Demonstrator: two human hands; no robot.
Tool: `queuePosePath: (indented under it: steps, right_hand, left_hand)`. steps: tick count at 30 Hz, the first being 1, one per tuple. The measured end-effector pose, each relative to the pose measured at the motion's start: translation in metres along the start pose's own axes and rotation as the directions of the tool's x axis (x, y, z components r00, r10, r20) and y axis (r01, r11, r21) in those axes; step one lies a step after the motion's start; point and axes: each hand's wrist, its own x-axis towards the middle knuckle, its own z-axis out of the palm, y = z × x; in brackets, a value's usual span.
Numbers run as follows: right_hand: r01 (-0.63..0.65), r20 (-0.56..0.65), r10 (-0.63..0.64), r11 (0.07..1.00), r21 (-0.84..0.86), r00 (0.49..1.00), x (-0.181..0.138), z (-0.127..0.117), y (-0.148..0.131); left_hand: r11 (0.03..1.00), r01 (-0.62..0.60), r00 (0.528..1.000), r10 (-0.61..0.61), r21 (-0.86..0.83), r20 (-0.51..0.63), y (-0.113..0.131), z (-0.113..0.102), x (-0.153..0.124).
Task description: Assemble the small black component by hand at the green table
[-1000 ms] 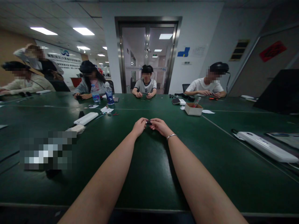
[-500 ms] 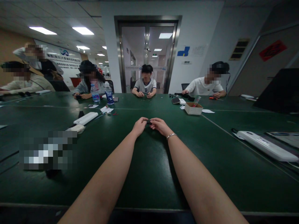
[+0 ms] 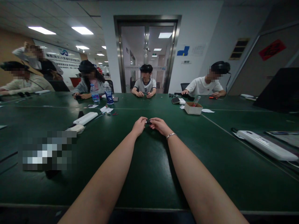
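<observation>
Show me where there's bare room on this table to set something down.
The green table looks bare between the forearms, and between the right hand and the long white device at right. It's crowded around the bottles and papers, and just left of the box.

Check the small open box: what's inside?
A slim, partly red item leans out of the box; its lower end and the box's floor are hidden by the near wall.
</observation>
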Motion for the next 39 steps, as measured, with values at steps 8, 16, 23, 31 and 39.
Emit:
queuePosePath:
  steps: [8, 16, 23, 31, 39]
  right_hand:
    - [0.002, -0.001, -0.002, 1.000, 0.009, 1.000, 0.0021, -0.0008, 0.0022]
    - [0.007, 0.001, -0.007, 1.000, 0.002, 1.000, 0.0024, -0.0013, 0.0023]
    - [0.008, -0.005, -0.008, 1.000, 0.007, 1.000, 0.0026, -0.0014, 0.0030]
    - [0.006, -0.003, -0.006, 1.000, 0.002, 1.000, 0.0007, -0.0009, 0.0014]
    - [0.002, 0.003, -0.002, 1.000, 0.013, 1.000, 0.0008, -0.0004, 0.0013]
  left_hand:
    - [1.000, -0.003, 1.000, 0.003, -0.021, 0.009, 0.0027, 0.0007, -0.0013]
    - [0.999, -0.029, 0.999, 0.029, -0.014, 0.024, 0.0032, 0.0008, -0.0019]
    - [0.999, -0.032, 0.999, 0.032, 0.013, 0.032, 0.0002, 0.0010, -0.0002]
    - [0.998, -0.059, 0.998, 0.059, 0.033, 0.015, 0.0020, -0.0001, -0.0020]
    - [0.999, -0.046, 0.999, 0.045, 0.017, 0.020, 0.0002, 0.0007, -0.0008]
